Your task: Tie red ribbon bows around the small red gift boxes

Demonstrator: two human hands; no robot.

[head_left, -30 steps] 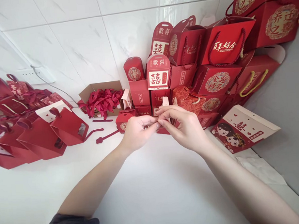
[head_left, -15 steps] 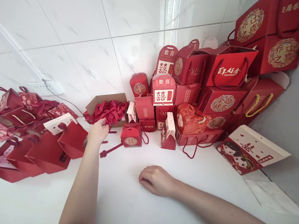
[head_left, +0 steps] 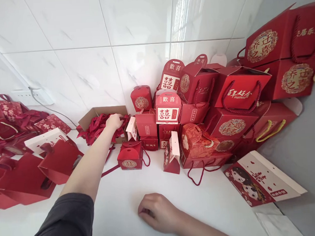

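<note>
My left hand (head_left: 114, 121) reaches over the heap of dark red ribbon strips (head_left: 96, 127) in an open cardboard box (head_left: 97, 110) by the wall. Its fingertips dip among the strips, so their grip is hidden. My right hand (head_left: 158, 212) rests on the white table with its fingers loosely curled and nothing visible in them. Just right of the ribbons, a small red gift box (head_left: 130, 155) with a gold emblem stands on the table, a cord loop at its side. One ribbon strip (head_left: 110, 170) lies flat beside it, partly behind my left forearm.
Stacked red gift boxes (head_left: 238, 121) with cord handles fill the right back. A white and red box (head_left: 261, 179) leans at the right edge. Folded red boxes (head_left: 24, 177) stand at left, and more decorated boxes (head_left: 4, 128) lie behind them. A small peaked box (head_left: 172, 153) stands mid-table.
My left hand has moved further right and deeper over the ribbons in the cardboard box. The view has shifted, and my right hand stays curled on the table.
</note>
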